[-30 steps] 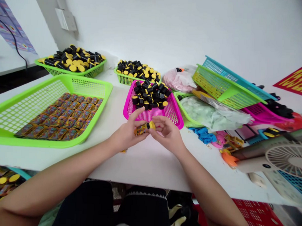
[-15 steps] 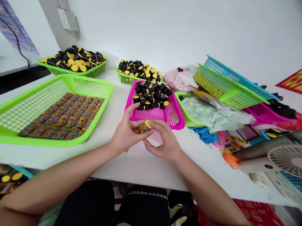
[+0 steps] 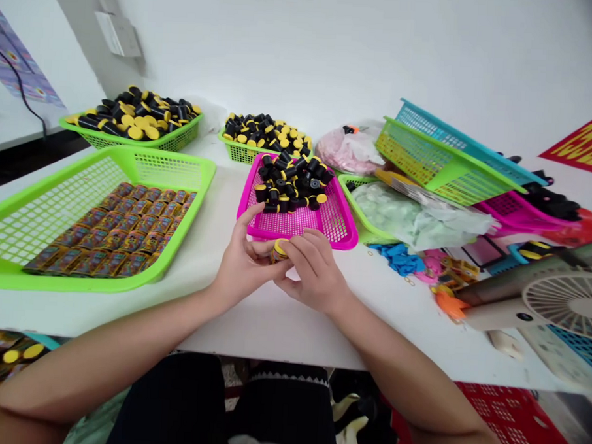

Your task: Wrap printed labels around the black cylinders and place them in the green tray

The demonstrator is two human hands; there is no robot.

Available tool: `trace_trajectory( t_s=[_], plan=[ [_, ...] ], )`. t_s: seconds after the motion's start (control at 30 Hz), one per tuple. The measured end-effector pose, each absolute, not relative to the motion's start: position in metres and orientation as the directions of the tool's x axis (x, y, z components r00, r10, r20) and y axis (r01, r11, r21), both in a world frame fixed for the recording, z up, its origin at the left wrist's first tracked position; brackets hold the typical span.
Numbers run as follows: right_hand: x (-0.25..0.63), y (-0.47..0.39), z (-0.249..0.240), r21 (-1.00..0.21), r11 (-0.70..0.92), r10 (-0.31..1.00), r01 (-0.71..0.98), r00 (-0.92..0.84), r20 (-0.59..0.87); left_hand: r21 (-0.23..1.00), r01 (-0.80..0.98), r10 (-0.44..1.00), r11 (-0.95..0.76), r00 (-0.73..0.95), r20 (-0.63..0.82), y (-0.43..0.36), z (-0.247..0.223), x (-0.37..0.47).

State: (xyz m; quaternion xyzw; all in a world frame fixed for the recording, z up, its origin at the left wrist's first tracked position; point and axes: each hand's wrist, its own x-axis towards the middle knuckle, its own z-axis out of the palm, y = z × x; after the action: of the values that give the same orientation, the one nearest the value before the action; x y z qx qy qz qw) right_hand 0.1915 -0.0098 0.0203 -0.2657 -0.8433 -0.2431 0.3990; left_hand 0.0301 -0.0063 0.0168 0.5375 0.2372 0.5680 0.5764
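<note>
Between my two hands, just in front of the pink basket [image 3: 347,237], is a small cylinder with a yellow end [image 3: 280,249]. My left hand [image 3: 245,262] has its thumb and fingers closed round the body, with the index finger raised. The fingers of my right hand [image 3: 313,268] press on the yellow end from the right side. Most of the cylinder's body is hidden by my fingers. Loose black cylinders with yellow ends [image 3: 292,182] lie heaped in the pink basket. To the left, rows of cylinders with printed wraps [image 3: 123,234] fill part of a large green basket [image 3: 207,179].
Two green baskets at the back hold heaps of black-and-yellow cylinders [image 3: 138,114] [image 3: 265,132]. Stacked baskets [image 3: 450,157], a plastic bag [image 3: 414,214], blue scraps [image 3: 397,258] and a fan [image 3: 571,306] crowd the right. Below the table's left edge sits another filled container [image 3: 10,360].
My right hand has moved closer to my left, and its fingers now cover more of the cylinder. The whole view has shifted slightly.
</note>
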Motion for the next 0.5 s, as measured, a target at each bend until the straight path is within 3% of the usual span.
trace_trajectory(
  t_s=[0.23, 0.5],
  plan=[
    [0.188, -0.02, 0.018, 0.072, 0.835, 0.266, 0.545, -0.515, 0.815, 0.951, -0.309, 0.759, 0.03, 0.626, 0.179, -0.003, 0.017, 0.026],
    [0.186, -0.02, 0.02, 0.165, 0.806, 0.21, 0.569, -0.535, 0.819, 0.951, -0.258, 0.818, -0.169, 0.502, 0.281, -0.012, 0.017, 0.03]
  ],
)
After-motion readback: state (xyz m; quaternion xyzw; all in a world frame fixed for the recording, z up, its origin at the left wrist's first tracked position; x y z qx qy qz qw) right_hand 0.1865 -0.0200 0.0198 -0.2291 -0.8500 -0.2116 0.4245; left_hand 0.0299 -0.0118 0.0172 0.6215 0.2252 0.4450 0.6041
